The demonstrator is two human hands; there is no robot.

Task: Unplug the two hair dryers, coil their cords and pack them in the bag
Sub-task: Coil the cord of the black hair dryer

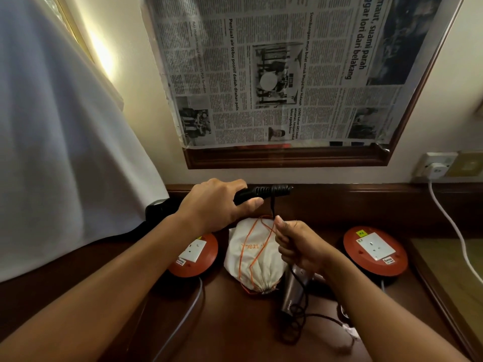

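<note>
In the head view, the left hand [218, 205] holds the handle of a black hair dryer [264, 193] above the back of the tabletop [235, 322], its fingers curled round the handle. The long axis of the handle lies nearly level, pointing right, and the black cord [272, 205] drops straight down from its right end to the right hand [300, 246]. The right hand is directly below and a little nearer to the person, its fingers closed round the cord in a fist with the thumb up. I judge this is the coiling step: the right hand is the nearer one to the free cord, which runs on under it toward the front of the tabletop, so the winding would go round the handle from below. A second hair dryer [290, 291], brownish, lies on the tabletop just below the right hand, its cord loose in loops beside it. The cream drawstring bag [251, 259] with orange string lies between the two hands and looks closed. Two round red socket reels [375, 250] sit at left and right of the bag, with no plug in them. The tabletop is dark wood against a pale wall; a newspaper [274, 74] covers a framed panel, and a white cloth [65, 152] hangs at left.
</note>
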